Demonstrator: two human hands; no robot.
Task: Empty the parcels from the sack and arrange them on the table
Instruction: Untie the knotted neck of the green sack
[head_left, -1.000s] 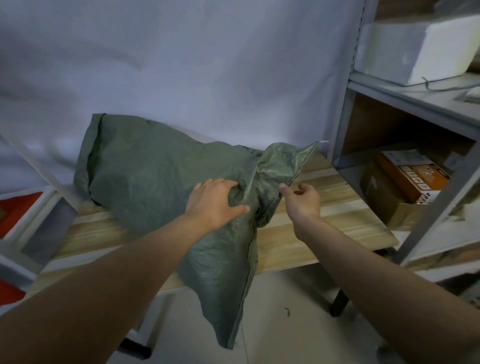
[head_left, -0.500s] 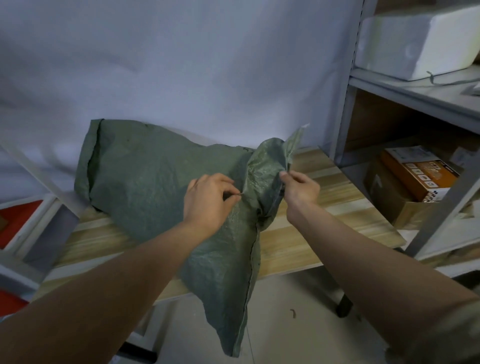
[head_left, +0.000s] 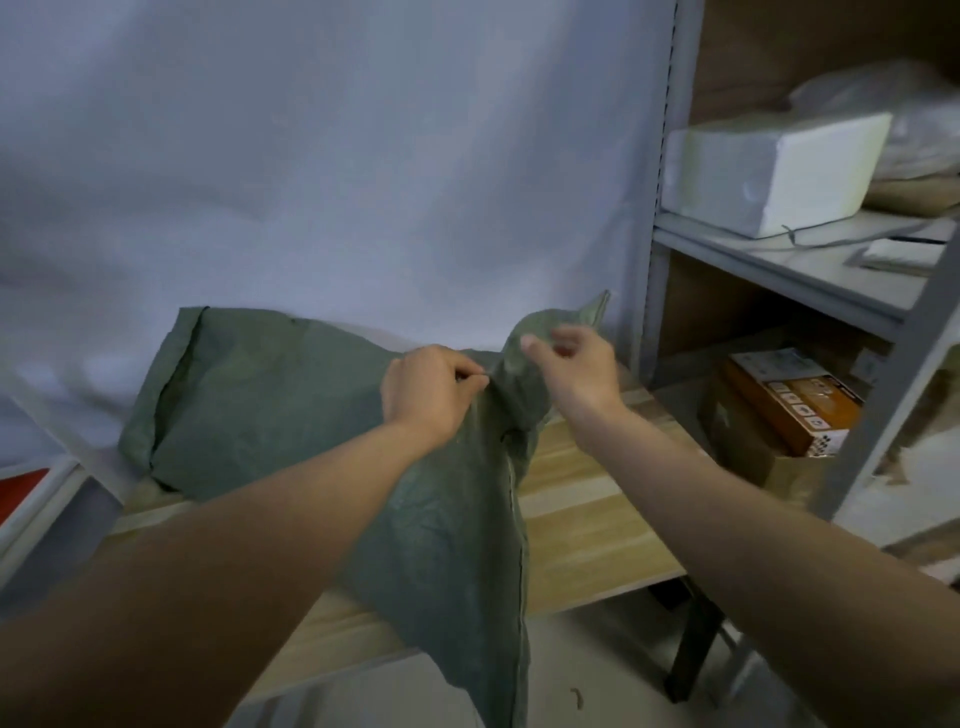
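A bulging green woven sack (head_left: 270, 405) lies on the wooden table (head_left: 587, 499), with its loose end hanging over the front edge. My left hand (head_left: 431, 395) pinches the sack's fabric near the bunched neck. My right hand (head_left: 571, 369) grips the raised flap of the sack's end just to the right of it. No parcels are visible; the sack hides whatever is inside.
A grey metal shelf (head_left: 779, 260) stands right of the table, holding a white foam box (head_left: 769, 166) above and an orange carton (head_left: 789, 405) on brown boxes below. A white cloth backdrop (head_left: 363, 156) hangs behind the table. A red-and-grey frame (head_left: 31, 499) sits at the far left.
Both hands have lifted the sack's bunched end higher. My left hand went from resting on the sack to pinching it. My right hand closed on the flap and raised it.
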